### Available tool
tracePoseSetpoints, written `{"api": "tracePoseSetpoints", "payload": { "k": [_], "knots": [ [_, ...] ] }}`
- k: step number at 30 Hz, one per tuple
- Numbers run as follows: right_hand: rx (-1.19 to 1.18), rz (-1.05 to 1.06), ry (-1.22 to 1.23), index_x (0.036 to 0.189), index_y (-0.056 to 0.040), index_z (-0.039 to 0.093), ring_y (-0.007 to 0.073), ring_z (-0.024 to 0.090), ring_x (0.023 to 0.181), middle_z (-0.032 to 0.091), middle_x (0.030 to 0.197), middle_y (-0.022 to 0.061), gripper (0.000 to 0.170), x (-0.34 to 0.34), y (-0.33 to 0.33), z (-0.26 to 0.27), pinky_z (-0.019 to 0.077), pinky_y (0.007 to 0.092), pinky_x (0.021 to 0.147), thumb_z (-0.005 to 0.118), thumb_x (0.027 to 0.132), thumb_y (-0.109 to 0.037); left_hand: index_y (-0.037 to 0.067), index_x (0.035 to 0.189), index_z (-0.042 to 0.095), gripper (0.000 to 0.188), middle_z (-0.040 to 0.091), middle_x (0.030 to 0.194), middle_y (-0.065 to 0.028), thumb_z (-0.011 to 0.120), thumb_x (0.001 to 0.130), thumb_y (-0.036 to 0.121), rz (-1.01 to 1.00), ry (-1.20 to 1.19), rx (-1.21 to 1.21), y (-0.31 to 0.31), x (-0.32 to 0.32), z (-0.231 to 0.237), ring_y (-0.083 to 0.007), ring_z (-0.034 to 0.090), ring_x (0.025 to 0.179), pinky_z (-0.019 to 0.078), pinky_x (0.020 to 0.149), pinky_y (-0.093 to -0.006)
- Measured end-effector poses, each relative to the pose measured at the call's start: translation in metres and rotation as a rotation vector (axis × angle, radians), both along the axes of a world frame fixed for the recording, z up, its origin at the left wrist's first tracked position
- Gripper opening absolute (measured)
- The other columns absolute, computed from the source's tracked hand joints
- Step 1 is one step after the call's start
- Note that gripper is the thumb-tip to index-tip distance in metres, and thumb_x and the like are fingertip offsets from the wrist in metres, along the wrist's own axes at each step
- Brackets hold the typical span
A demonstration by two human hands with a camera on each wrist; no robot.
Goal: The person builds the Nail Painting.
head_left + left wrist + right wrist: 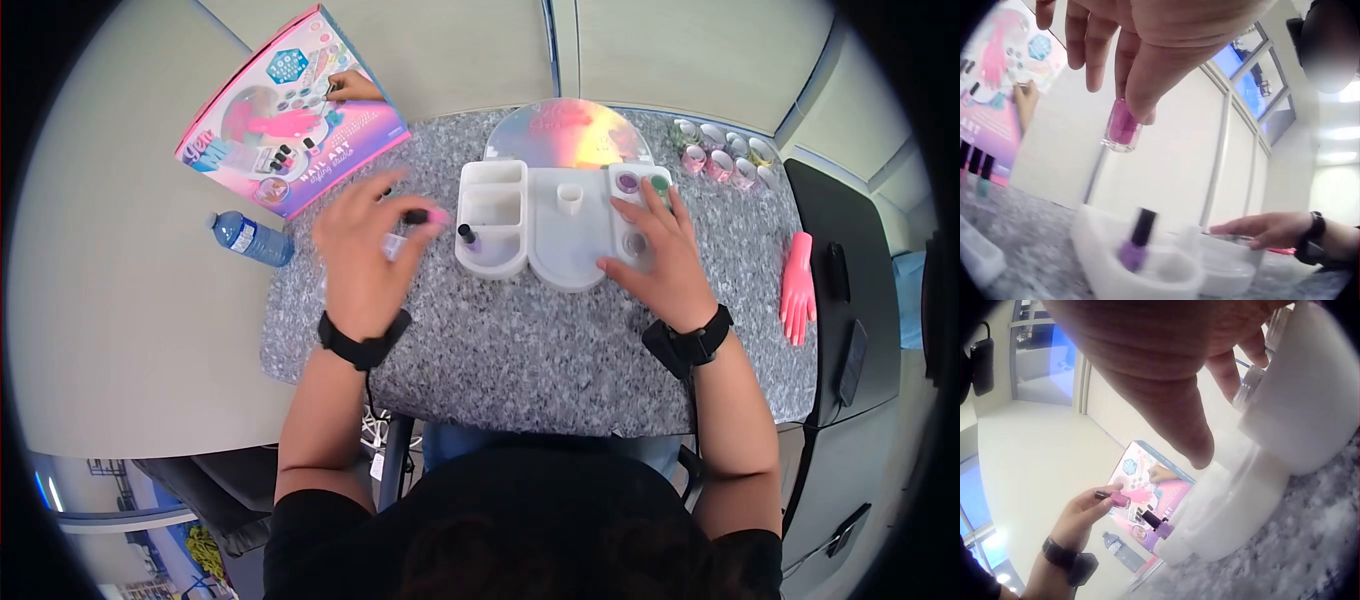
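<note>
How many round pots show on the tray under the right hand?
3 visible: purple pot and green pot side by side at the far end, grey pot nearer the person. The right hand may hide more.

Catalogue of clearances, as I see them.
Free: grey speckled tabletop (530, 350), near side of the white tray (525, 200); a strip between the right hand (665, 260) and the pink model hand (797, 285).
Obstructed: air just left of the tray, by the left hand (362, 255) with its pink bottle (437, 216); near left compartment (508, 243), by a purple bottle (1134, 255) rising above the rim; middle platform (565, 255), by a small white cup (569, 205); far left, by a box (295, 125) and water bottle (252, 239).
</note>
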State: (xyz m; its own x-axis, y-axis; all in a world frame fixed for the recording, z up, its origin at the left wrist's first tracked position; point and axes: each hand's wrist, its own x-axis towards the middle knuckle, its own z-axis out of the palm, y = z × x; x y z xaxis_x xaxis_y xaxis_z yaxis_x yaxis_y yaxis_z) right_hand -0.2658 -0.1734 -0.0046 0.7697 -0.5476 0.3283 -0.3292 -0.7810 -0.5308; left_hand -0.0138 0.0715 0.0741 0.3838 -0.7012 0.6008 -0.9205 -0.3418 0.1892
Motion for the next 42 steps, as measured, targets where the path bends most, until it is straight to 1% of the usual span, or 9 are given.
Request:
{"api": "tracePoseSetpoints", "payload": {
  "k": [5,12,20,24,27,31,33,36,42],
  "knots": [
    [-0.025,-0.006,-0.007,0.150,-0.0212,0.067,0.0534,0.024,0.162,0.042,0.172,0.0245,0.072,0.001,-0.001,-0.005,0.0272,0.0612,0.129,0.092,0.083,-0.035,0.023,0.105,0.082,0.022,0.064,0.151,-0.0035,0.089,0.084,0.024,-0.208,0.003,0.208,-0.021,-0.019,-0.016,-0.0317,0.050,0.148,0.0264,0.121,-0.0601],
    [-0.032,-0.016,-0.005,0.148,-0.0226,0.068,0.0534,0.025,0.162,0.043,0.171,0.0238,0.072,0.003,-0.002,-0.005,0.0258,0.0628,0.128,0.093,0.083,-0.036,0.022,0.099,0.079,0.017,0.065,0.150,-0.0012,0.087,0.086,0.025,-0.190,-0.071,0.309,-0.030,0.000,-0.035,-0.0319,0.048,0.151,0.0234,0.124,-0.0635],
    [-0.059,-0.014,0.001,0.148,-0.0232,0.067,0.0535,0.025,0.162,0.044,0.171,0.0223,0.071,0.004,-0.003,-0.006,0.0261,0.0629,0.129,0.092,0.083,-0.035,0.018,0.109,0.075,0.025,0.065,0.149,-0.0030,0.085,0.092,0.033,-0.171,-0.044,0.304,-0.035,0.006,-0.048,-0.0313,0.049,0.151,0.0195,0.125,-0.0648],
    [-0.077,-0.003,0.011,0.147,-0.0225,0.067,0.0543,0.027,0.161,0.044,0.171,0.0221,0.070,0.003,-0.004,-0.006,0.0274,0.0621,0.128,0.092,0.082,-0.034,0.013,0.112,0.074,0.035,0.071,0.140,-0.0056,0.089,0.088,0.035,-0.166,-0.037,0.217,-0.024,0.009,-0.030,-0.0320,0.059,0.141,0.0330,0.122,-0.0587],
    [-0.089,-0.001,0.001,0.146,-0.0219,0.068,0.0550,0.028,0.160,0.044,0.171,0.0224,0.070,0.006,-0.005,-0.003,0.0280,0.0616,0.128,0.093,0.081,-0.032,0.009,0.118,0.074,0.049,0.079,0.121,-0.0113,0.095,0.081,0.033,-0.029,0.335,0.114,-0.013,0.034,-0.006,-0.0352,0.073,0.118,0.0567,0.101,-0.0442],
    [-0.098,0.003,0.007,0.146,-0.0213,0.067,0.0553,0.028,0.159,0.045,0.170,0.0234,0.072,0.006,-0.005,-0.007,0.0281,0.0606,0.129,0.093,0.080,-0.028,0.012,0.119,0.077,0.048,0.079,0.121,-0.0126,0.094,0.081,0.035,0.261,0.201,0.159,0.004,0.086,-0.001,-0.0350,0.073,0.119,0.0564,0.101,-0.0448],
    [-0.106,0.000,0.012,0.147,-0.0213,0.067,0.0552,0.028,0.159,0.045,0.170,0.0236,0.072,0.004,-0.006,-0.006,0.0283,0.0602,0.129,0.093,0.080,-0.028,0.015,0.118,0.079,0.045,0.080,0.119,-0.0132,0.091,0.084,0.042,0.462,0.096,0.372,0.008,0.107,-0.021,-0.0349,0.073,0.118,0.0567,0.100,-0.0460],
    [-0.097,0.000,0.025,0.147,-0.0214,0.067,0.0549,0.028,0.160,0.045,0.170,0.0234,0.071,0.007,-0.006,-0.006,0.0275,0.0602,0.129,0.093,0.081,-0.029,0.018,0.117,0.081,0.043,0.080,0.118,-0.0125,0.085,0.086,0.047,0.537,0.207,0.411,0.008,0.119,-0.045,-0.0353,0.073,0.117,0.0560,0.100,-0.0479],
    [-0.074,0.001,0.012,0.148,-0.0223,0.066,0.0543,0.027,0.161,0.044,0.171,0.0222,0.070,0.003,-0.006,-0.005,0.0264,0.0609,0.129,0.092,0.082,-0.030,0.018,0.116,0.081,0.037,0.080,0.118,-0.0094,0.083,0.090,0.044,0.589,0.070,0.395,0.012,0.109,-0.037,-0.0329,0.072,0.117,0.0480,0.102,-0.0541]
  ]
}}
